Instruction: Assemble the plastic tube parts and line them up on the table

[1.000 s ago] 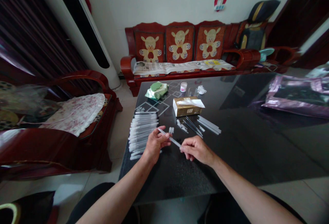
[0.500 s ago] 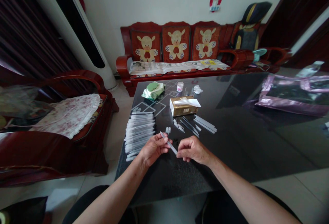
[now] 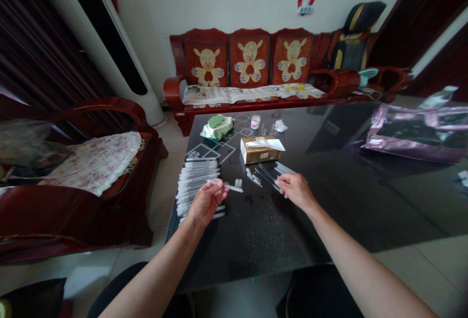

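Note:
My left hand [image 3: 206, 202] pinches a whitish translucent pen barrel [image 3: 233, 188], which points right over the table. Under and behind that hand lies a stack of finished-looking white pens [image 3: 195, 177]. My right hand [image 3: 295, 189] has its fingertips closed at the near end of the thin black pen refills [image 3: 267, 174]. Just beyond it, loose white barrels [image 3: 284, 167] are partly covered by the hand. Small white pen caps [image 3: 253, 177] lie left of the refills, and two short white pieces [image 3: 238, 183] sit by the held barrel. Tiny black plugs [image 3: 249, 199] are scattered between my hands.
A gold tissue box [image 3: 261, 155] stands behind the pen parts. Farther back are a green wipes pack [image 3: 217, 128], a small white-pink cup [image 3: 255, 122] and crumpled tissue [image 3: 281, 126]. A pink-edged clear bag [image 3: 417, 135] lies on the dark table's right side.
My hands have moved apart. The left one carried the barrel left and turned it nearly level; the right one let go of the barrel and reached forward right to the refills.

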`<state>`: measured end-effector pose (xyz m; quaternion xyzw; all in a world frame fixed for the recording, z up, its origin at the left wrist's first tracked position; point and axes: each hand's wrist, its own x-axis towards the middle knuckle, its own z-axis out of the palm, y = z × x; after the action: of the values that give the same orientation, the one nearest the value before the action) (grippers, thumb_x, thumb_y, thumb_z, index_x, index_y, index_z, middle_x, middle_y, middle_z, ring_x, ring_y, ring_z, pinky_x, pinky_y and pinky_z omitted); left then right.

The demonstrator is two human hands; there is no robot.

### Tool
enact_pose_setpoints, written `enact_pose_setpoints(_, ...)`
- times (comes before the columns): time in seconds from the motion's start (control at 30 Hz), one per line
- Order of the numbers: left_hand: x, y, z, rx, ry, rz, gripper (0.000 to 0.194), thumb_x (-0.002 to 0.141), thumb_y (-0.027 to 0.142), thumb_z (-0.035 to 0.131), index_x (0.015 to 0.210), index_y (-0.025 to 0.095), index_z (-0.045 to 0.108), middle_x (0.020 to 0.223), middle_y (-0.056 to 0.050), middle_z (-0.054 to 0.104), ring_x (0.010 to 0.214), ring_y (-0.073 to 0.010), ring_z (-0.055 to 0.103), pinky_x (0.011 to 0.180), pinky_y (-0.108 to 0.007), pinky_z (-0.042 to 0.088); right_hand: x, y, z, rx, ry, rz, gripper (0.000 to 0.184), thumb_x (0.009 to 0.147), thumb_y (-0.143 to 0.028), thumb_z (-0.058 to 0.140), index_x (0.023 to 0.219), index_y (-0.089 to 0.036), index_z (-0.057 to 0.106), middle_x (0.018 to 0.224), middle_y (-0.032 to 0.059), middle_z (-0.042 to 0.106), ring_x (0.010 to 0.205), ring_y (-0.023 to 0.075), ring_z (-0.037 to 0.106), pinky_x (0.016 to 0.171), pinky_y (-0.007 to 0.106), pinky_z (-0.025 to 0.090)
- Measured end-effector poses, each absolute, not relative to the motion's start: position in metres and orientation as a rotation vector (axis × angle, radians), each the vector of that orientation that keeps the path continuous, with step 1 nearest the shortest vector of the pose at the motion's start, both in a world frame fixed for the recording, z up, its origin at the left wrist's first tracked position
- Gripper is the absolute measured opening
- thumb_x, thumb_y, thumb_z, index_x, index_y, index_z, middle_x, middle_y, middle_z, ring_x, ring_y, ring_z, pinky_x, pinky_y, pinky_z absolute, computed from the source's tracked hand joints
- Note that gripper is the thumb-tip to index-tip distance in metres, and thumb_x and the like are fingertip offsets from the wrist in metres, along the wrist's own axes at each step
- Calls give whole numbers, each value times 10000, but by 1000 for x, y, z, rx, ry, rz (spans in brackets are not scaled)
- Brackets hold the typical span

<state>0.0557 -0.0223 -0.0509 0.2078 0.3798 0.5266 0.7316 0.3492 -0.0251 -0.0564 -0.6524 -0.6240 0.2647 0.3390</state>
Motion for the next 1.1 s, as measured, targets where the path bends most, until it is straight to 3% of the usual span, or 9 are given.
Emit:
enact_pose_setpoints(0.33, 62, -26, -55, 531, 910, 1162, 162, 711, 102, 727, 836, 124, 626, 798, -68, 717, 663, -137, 694, 598, -202, 576, 302, -38, -64, -1776, -2199, 336, 138, 811, -319, 631, 868, -209, 692, 791, 57, 723, 767, 217, 668, 663, 282, 425)
enact_pose_setpoints(0.53, 63, -28, -54, 537, 925, 1165, 160, 708, 94, 716, 831, 125, 618, 781, -71, 719, 652, -138, 692, 597, -207, 571, 298, -39, -65, -1799, -2216, 294, 80, 837, -238, 588, 826, -197, 656, 801, 68, 717, 787, 210, 668, 680, 287, 429)
enact_pose_setpoints(0.67, 64, -29, -53, 550, 929, 1176, 180, 694, 109, 731, 831, 130, 616, 786, -71, 722, 658, -139, 691, 601, -206, 569, 294, -43, -61, -1597, -1900, 824, 104, 825, -266, 576, 796, -170, 603, 665, 36, 673, 616, 172, 652, 574, 274, 470)
enact_pose_setpoints(0.8, 66, -30, -54, 580, 927, 1184, 225, 663, 147, 770, 830, 135, 620, 790, -64, 722, 667, -139, 690, 608, -208, 566, 284, -49, -57, -1209, -1435, 1417, 243, 780, -352, 646, 871, -132, 595, 671, 40, 683, 555, 167, 664, 514, 282, 533)
enact_pose_setpoints(1.1, 70, -30, -57, 603, 919, 1189, 292, 615, 192, 815, 826, 134, 623, 782, -57, 720, 679, -146, 687, 623, -220, 565, 272, -57, -56, -1097, -1232, 1460, 255, 723, -293, 727, 875, -109, 637, 698, 62, 713, 579, 169, 689, 550, 280, 568)
